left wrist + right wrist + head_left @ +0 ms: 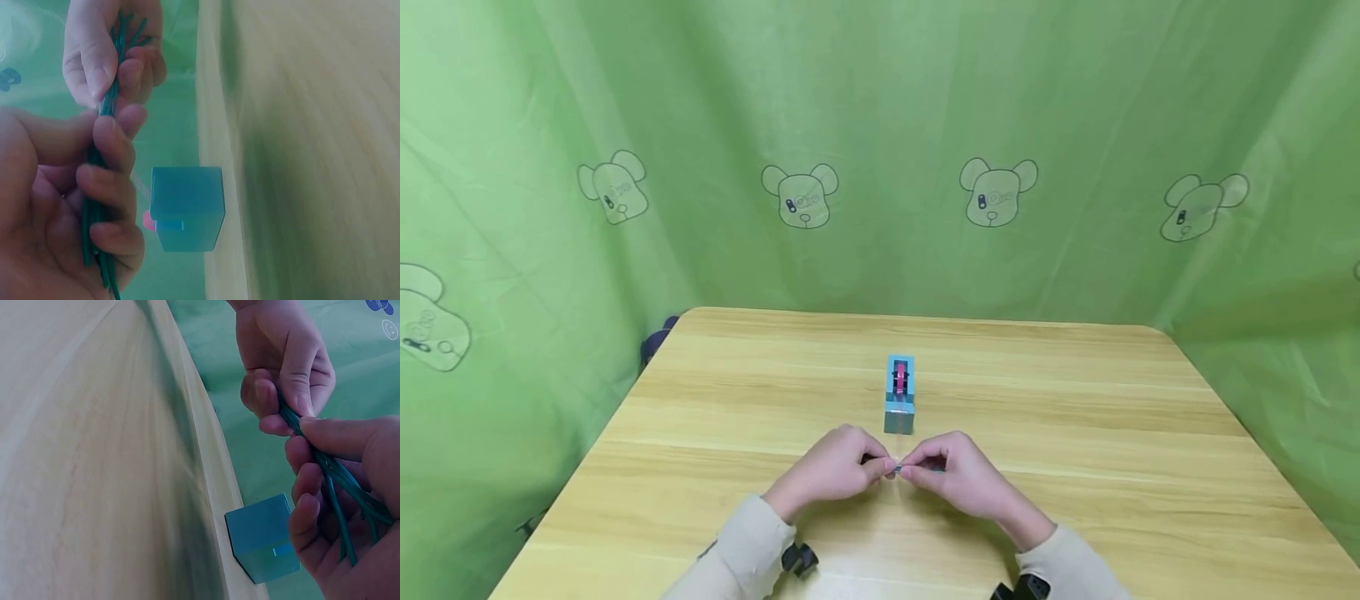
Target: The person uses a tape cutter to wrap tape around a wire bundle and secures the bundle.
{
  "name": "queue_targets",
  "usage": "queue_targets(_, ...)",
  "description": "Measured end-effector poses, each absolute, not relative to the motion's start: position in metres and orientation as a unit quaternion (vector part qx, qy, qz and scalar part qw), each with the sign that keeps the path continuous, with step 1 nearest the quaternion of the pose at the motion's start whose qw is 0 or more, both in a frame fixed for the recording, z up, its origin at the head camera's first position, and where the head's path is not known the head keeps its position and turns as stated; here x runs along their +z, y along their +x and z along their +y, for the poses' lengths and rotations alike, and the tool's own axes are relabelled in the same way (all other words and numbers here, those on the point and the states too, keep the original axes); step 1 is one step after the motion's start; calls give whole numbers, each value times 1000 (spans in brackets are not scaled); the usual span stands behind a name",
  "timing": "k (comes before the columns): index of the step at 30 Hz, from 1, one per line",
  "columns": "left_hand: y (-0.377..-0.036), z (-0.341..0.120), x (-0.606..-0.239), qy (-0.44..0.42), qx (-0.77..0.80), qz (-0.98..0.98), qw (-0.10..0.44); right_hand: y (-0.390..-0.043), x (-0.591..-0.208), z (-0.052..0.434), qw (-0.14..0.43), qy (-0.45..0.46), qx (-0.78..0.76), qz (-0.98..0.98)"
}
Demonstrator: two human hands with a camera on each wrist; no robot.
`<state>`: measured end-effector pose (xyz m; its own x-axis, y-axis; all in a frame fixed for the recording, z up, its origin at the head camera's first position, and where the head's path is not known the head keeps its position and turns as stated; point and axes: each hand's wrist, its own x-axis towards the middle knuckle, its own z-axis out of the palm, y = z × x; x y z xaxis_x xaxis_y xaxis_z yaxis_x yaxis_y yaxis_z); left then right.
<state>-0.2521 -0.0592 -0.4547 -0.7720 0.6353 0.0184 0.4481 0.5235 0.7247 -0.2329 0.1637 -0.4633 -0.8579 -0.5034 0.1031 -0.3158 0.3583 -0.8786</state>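
Both hands meet over the table in front of a tape dispenser. My left hand [831, 468] grips one end of a bundle of thin dark-green strands [108, 100], its fingers curled around them. Thumb and fingers of my right hand [966, 479] pinch the same bundle close beside the left fingertips. Loose strand ends [347, 534] fan out across the right palm. The blue tape dispenser [899, 419] holds a pink core [900, 379]. A faint clear strip [140, 185] shows between the dispenser and the hands in the left wrist view.
The light wooden table [737, 375] spreads around the hands and dispenser. Green curtains [895, 267] with bear-head prints hang behind it and at both sides. Black wrist devices [800, 559] sit by the sleeves.
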Motion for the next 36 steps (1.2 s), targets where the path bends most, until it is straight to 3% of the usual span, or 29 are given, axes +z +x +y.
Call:
queue_targets(14, -245, -55, -462, 316, 368, 873, 56, -235, -466, 165, 129, -238, -523, 808)
queue_targets(28, -243, -54, -463, 368, 314, 875, -35, -244, -467, 173, 298, -185, -619, 703)
queue_targets(36, -241, -55, -464, 360, 315, 877, -31, -243, -466, 170, 249, -184, -589, 746)
